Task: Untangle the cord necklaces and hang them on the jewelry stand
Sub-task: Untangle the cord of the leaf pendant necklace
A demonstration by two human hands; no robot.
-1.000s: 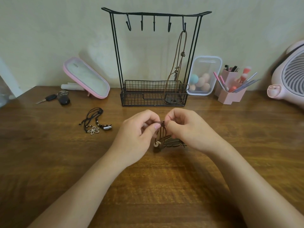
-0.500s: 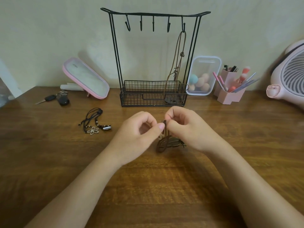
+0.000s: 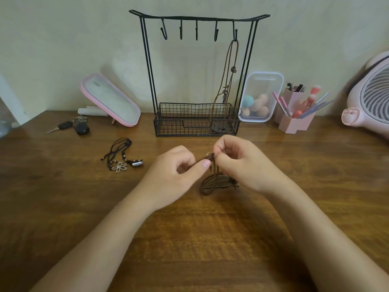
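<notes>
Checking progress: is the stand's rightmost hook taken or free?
Taken. A brown cord necklace loops over the rightmost hook of the jewelry stand and hangs into the wire basket; the other four hooks are bare.

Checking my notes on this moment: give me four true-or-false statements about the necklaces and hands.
1. Both the left hand and right hand pinch the brown cord necklace. True.
2. Every hook on the jewelry stand is empty. False: a hanging necklace occupies the rightmost hook.
3. The black necklace lies on the table, left of both hands. True.
4. The keys sit in the stand's basket. False: they lie by the pink mirror.
</notes>
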